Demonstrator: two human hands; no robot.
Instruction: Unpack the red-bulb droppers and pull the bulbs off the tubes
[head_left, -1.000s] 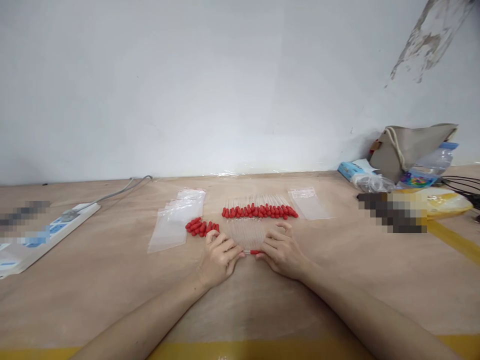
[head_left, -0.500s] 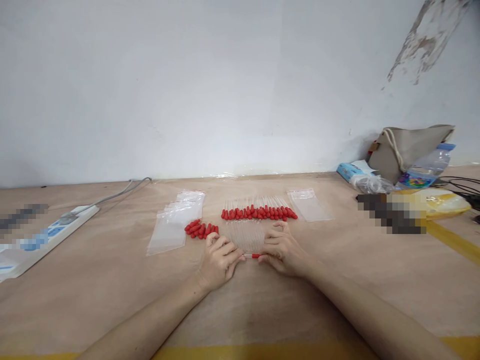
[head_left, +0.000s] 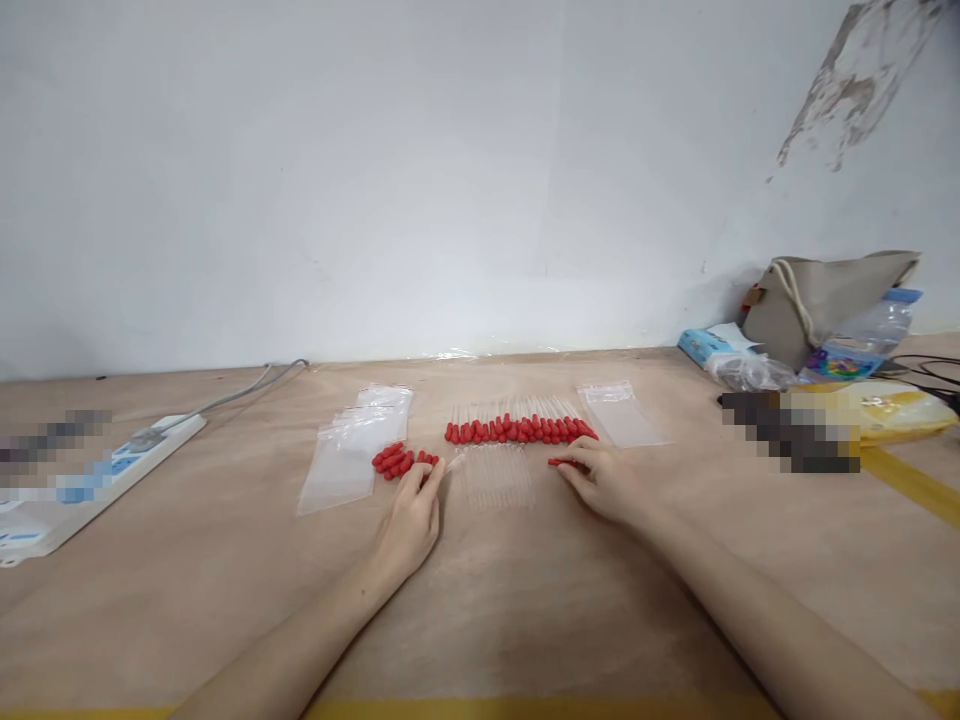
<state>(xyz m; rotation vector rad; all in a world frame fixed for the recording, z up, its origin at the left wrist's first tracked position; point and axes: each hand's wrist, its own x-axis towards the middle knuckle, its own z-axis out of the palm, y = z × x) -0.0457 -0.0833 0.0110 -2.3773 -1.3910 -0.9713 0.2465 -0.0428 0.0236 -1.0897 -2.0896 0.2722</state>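
Observation:
My right hand (head_left: 604, 480) has its fingers pinched on a red rubber bulb (head_left: 556, 462), just in front of the right end of a row of glass droppers (head_left: 517, 428). These lie side by side, red bulbs toward me and thin clear stems toward the wall. At the right edge of a small pile of loose red bulbs (head_left: 391, 460), my left hand (head_left: 411, 515) has its fingertips closed together; what they grip is hidden. A thin clear sliver, perhaps a tube, shows beside those fingertips. Between my hands lie several clear glass tubes (head_left: 496, 480).
Clear zip bags (head_left: 337, 470) lie overlapping at the left, and another zip bag (head_left: 626, 415) sits right of the droppers. Far left is a white power strip (head_left: 127, 470) with a grey cable. At the right are a tissue pack (head_left: 705, 345), a grey bag (head_left: 817, 300) and a plastic bottle (head_left: 877, 325).
My hands were together in front of the tubes, on one red-bulbed dropper. Now they are apart: the left has moved to the loose bulbs, the right toward the row's right end with the red bulb.

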